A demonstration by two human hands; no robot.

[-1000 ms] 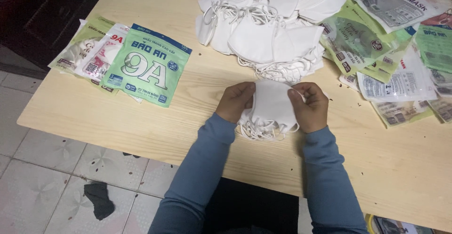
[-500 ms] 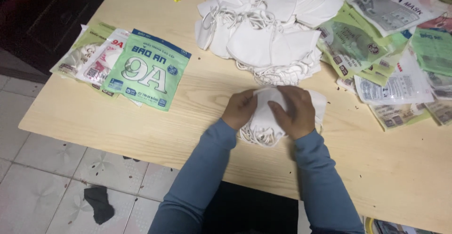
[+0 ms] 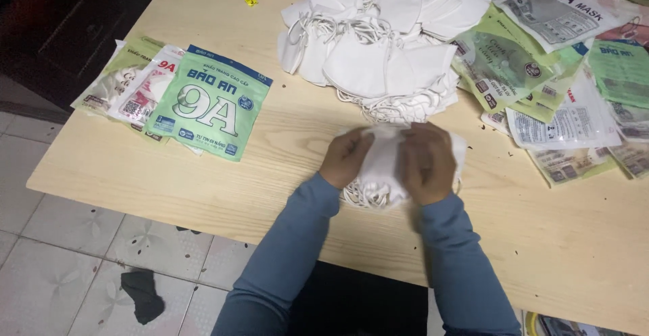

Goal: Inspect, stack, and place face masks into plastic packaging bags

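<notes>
Both the left hand point(image 3: 346, 157) and the right hand point(image 3: 427, 161) press closed around a small stack of white masks point(image 3: 380, 174) at the table's point(image 3: 203, 180) near edge, a few pouches point(image 3: 213, 103) look filled, and the big mask heap point(image 3: 378, 45) remains.

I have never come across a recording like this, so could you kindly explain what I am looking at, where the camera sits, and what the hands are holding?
There is no machine here: a person wearing a head camera looks down at their own two bare hands, in blue sleeves. The left hand and right hand press together on a small stack of white fabric face masks with elastic loops. It rests on a pale wooden table. Behind lies a large heap of white masks. To the left sit flat green printed packets; to the right, a scatter of green and clear packets.
</notes>
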